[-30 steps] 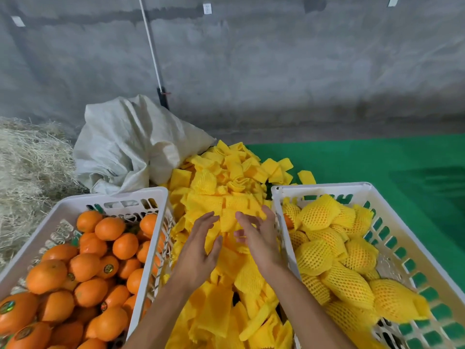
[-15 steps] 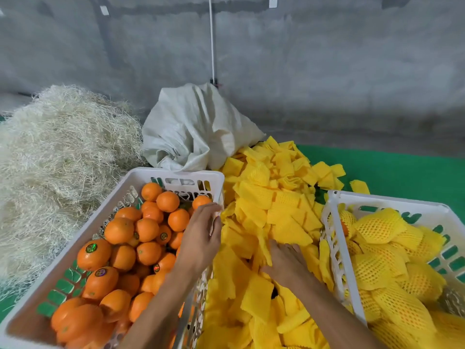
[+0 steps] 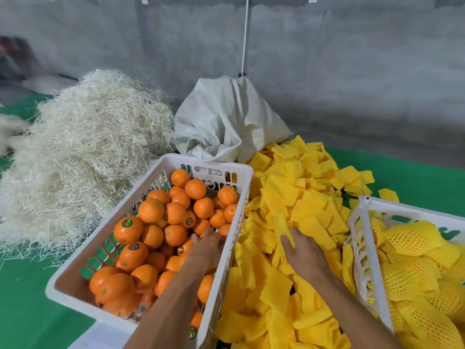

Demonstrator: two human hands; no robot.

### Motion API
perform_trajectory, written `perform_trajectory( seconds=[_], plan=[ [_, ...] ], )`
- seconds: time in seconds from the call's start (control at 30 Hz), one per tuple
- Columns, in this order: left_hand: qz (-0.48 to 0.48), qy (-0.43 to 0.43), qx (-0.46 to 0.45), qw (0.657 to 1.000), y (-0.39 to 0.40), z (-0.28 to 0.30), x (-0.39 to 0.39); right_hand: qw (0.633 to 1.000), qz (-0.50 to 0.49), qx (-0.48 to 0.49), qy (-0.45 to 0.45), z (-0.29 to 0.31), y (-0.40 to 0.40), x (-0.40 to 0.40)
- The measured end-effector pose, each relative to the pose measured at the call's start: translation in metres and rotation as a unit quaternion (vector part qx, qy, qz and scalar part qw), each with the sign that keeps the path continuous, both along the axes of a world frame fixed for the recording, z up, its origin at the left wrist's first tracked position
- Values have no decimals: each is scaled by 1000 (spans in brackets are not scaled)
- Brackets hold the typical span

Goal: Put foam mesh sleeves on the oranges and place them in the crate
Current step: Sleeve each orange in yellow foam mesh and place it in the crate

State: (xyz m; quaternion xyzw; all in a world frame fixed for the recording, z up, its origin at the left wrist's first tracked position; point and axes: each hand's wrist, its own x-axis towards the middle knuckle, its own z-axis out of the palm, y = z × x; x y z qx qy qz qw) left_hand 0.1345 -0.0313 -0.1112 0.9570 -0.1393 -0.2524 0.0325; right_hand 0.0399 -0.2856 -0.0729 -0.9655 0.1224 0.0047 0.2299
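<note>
A white crate [image 3: 75, 285] on the left holds several bare oranges [image 3: 128, 229]. My left hand [image 3: 205, 248] is inside it by the right wall, fingers dipping down among the oranges, their grip hidden. Between the crates lies a heap of flat yellow foam mesh sleeves [image 3: 302, 197]. My right hand [image 3: 305, 255] rests on this heap and pinches one upright sleeve [image 3: 281, 226] between thumb and fingers. A second white crate [image 3: 362, 250] on the right holds several sleeved oranges [image 3: 412, 238].
A pale pile of wood-wool straw [image 3: 83, 147] lies at the left. A grey woven sack [image 3: 226, 124] slumps behind the crates against a concrete wall. Green matting [image 3: 415, 177] covers the floor.
The view has swung left. My left hand went from the sleeve heap over the crate wall down onto the oranges. My right hand dropped lower on the heap and took hold of a sleeve.
</note>
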Motion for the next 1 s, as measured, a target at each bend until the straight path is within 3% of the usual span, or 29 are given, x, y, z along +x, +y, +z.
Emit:
perform_trajectory(
  seconds=[0.13,0.3,0.5,0.6,0.73,0.83,0.93,1.0],
  plan=[
    [50,-7,-1,999,-3,-2,-9,999,4,32,20,-1,0,0],
    [93,-51,-75,992,-1,2,-6,998,8,50,36,-2,1,-2],
    [101,-115,-54,987,-7,3,-6,997,7,72,20,-3,2,-3],
    [108,-92,-125,982,-5,3,-7,995,6,101,-1,-2,2,-2],
    [171,-196,-291,921,-7,27,-8,988,15,153,-20,3,-4,-1],
    [177,-307,-426,833,-20,51,-10,972,8,224,-70,7,-5,-1],
    [139,-305,-556,761,-31,75,-14,953,-9,281,-110,13,-6,-3],
    [63,-300,-580,755,-40,90,-17,944,-24,305,-124,18,-6,-3]
  ],
)
